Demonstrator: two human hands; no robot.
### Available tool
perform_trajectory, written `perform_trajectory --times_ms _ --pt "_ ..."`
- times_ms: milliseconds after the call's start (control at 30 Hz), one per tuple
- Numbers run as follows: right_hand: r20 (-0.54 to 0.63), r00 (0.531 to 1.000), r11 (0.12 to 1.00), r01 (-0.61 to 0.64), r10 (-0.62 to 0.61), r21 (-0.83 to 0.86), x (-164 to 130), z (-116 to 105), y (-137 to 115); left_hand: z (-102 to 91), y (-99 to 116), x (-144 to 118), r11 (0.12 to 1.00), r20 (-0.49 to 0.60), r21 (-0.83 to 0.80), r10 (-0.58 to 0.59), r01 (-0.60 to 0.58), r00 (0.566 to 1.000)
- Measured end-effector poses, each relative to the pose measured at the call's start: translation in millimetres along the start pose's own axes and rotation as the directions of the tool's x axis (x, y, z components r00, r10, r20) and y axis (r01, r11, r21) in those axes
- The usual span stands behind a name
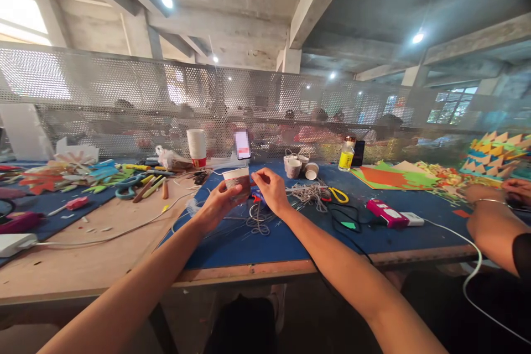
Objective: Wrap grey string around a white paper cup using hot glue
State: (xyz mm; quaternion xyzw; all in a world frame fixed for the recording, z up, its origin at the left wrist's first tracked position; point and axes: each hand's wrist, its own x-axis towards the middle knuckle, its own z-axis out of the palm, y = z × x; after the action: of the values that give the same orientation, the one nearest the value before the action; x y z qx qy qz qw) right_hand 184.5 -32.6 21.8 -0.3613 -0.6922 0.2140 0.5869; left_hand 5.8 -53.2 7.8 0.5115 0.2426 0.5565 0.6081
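A paper cup (235,178), its side wound with greyish cord, is held up over the blue mat by my left hand (222,199). The fingers wrap round its lower part, and the white rim faces up. Just right of the cup, my right hand (269,191) has thumb and forefinger pinched together; what is between them is too small to make out. Loops of grey cord (259,224) lie on the mat below my hands, beside a blue and red object (256,197) partly hidden by my right hand. A larger tangle of cord (311,194) lies to the right.
Cord-covered cups (292,167), yellow-handled scissors (339,195), a yellow-labelled bottle (345,156) and a pink device (386,214) lie rightward. A phone (243,145) stands behind the cup. Stacked paper cups (196,146) and tools (130,185) are left. A co-worker's hand (483,193) is far right.
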Motion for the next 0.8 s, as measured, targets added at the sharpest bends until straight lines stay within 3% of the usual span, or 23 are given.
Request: perform_trajectory --times_ms 233,800 --pt "-0.001 1.0 0.999 -0.017 0.017 -0.038 0.3 -0.5 -0.2 5.5 2.9 -2.2 1.0 -0.023 -0.001 -0.029 0.029 0.999" --pt "-0.003 1.0 0.998 -0.03 0.03 -0.059 0.7 0.8 2.1 -1.3 -2.2 -0.5 0.998 0.048 -0.026 -0.048 0.05 0.998"
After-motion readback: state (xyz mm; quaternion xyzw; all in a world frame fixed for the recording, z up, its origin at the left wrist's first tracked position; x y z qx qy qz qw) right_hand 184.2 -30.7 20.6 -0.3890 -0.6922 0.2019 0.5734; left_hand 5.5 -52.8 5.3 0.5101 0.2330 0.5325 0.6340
